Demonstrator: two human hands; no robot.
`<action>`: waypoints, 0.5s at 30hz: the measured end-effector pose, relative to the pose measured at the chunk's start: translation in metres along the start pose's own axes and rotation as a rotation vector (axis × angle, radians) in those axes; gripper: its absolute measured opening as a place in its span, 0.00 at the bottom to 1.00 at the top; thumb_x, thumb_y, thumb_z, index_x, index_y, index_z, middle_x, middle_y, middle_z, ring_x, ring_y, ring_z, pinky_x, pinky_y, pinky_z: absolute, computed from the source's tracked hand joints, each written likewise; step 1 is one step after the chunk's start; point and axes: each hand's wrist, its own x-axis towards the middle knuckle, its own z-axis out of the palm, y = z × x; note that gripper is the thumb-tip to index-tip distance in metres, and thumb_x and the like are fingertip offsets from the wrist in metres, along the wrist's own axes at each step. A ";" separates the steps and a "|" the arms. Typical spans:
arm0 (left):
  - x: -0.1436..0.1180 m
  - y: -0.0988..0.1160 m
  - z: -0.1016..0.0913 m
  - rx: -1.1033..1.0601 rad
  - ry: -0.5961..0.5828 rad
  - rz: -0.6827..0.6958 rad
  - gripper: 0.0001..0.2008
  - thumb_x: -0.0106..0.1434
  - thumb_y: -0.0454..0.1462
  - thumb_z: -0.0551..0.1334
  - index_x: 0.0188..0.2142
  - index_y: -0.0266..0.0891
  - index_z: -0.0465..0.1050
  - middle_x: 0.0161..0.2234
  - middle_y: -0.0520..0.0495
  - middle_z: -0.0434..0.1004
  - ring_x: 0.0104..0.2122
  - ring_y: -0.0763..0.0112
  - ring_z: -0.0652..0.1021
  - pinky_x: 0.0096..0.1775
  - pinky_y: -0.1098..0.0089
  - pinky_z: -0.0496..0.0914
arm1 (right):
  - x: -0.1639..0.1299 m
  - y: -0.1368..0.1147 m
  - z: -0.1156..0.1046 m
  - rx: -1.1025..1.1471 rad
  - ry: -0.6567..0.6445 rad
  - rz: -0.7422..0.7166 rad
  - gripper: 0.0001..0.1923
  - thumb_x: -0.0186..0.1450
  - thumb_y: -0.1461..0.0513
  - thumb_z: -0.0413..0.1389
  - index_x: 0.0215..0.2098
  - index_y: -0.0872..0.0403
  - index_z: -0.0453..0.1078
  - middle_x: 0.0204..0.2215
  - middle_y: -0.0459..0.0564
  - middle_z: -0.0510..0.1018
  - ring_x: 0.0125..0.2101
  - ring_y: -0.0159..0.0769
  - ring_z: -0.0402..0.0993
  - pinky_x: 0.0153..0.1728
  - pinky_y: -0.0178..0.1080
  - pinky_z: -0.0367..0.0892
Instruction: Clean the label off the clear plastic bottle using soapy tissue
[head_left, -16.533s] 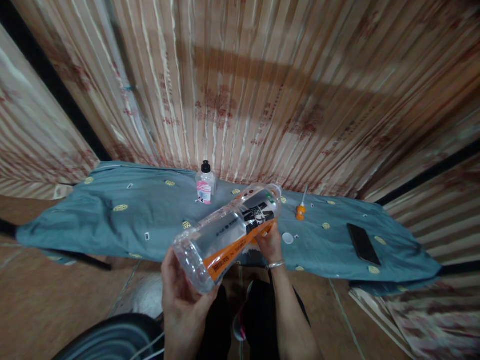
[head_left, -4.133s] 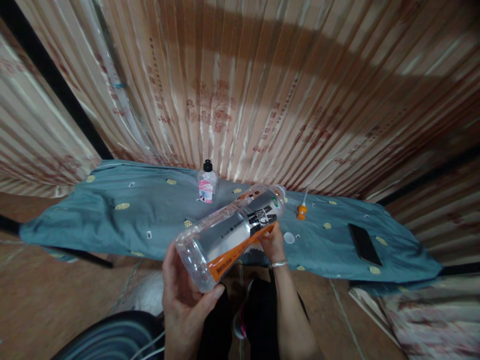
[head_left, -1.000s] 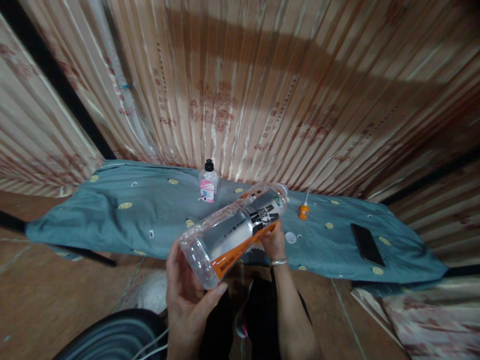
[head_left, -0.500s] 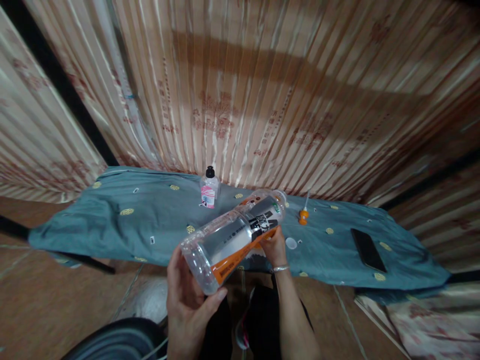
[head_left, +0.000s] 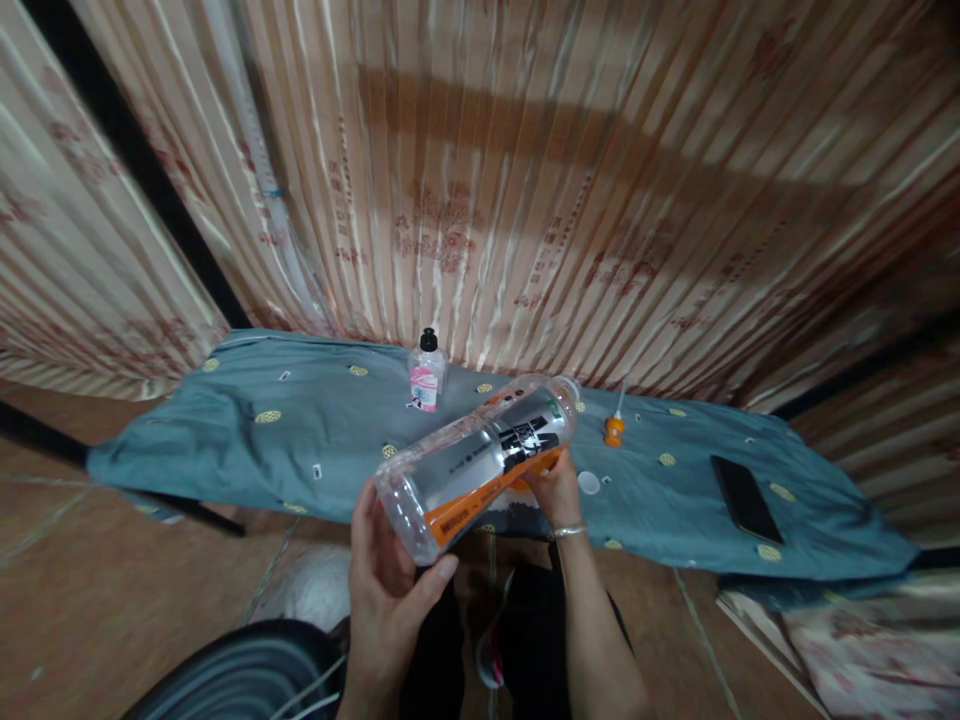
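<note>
A large clear plastic bottle [head_left: 480, 465] with an orange, black and silver label is held tilted across the front of my body, its neck to the upper right. My left hand [head_left: 394, 590] grips the base end, thumb in front and fingers behind. Lower along the label, my right hand [head_left: 553, 490] holds the bottle from the near side, its fingers partly hidden underneath. Behind the bottle stands a small clear bottle [head_left: 425, 375] with a black cap and pink label. To the right are a small orange item with a thin pale stem [head_left: 614, 430] and a white round disc [head_left: 589, 484].
A teal patterned cloth [head_left: 300, 440] covers the long narrow surface. Towards its right end lies a black phone [head_left: 746, 498]. A striped curtain [head_left: 465, 200] hangs behind. Below left are a dark ribbed round object [head_left: 247, 675] and a pale plastic-looking bundle [head_left: 319, 590].
The whole view has shifted slightly, so everything appears a little farther right. Both hands keep hold of the large bottle at nearly the same tilt.
</note>
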 end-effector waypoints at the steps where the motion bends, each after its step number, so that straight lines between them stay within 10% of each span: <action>1: 0.000 0.000 0.001 -0.020 0.016 -0.019 0.42 0.52 0.38 0.82 0.65 0.53 0.73 0.63 0.44 0.80 0.60 0.53 0.82 0.55 0.64 0.79 | 0.000 -0.001 -0.001 0.016 -0.009 0.016 0.45 0.50 0.43 0.71 0.60 0.54 0.68 0.49 0.59 0.85 0.45 0.54 0.84 0.46 0.54 0.81; 7: 0.003 -0.011 -0.002 -0.031 0.015 -0.100 0.45 0.51 0.45 0.82 0.67 0.51 0.70 0.63 0.41 0.78 0.58 0.49 0.81 0.56 0.57 0.78 | -0.001 -0.006 -0.002 0.026 -0.009 0.092 0.45 0.47 0.44 0.72 0.58 0.52 0.69 0.46 0.58 0.86 0.45 0.56 0.84 0.47 0.54 0.80; 15: 0.012 -0.024 -0.003 -0.029 -0.004 -0.156 0.41 0.55 0.46 0.79 0.66 0.47 0.71 0.56 0.41 0.79 0.34 0.68 0.80 0.29 0.71 0.76 | -0.001 0.003 -0.002 -0.006 0.014 0.113 0.39 0.46 0.41 0.70 0.49 0.51 0.68 0.42 0.56 0.85 0.42 0.55 0.84 0.45 0.53 0.78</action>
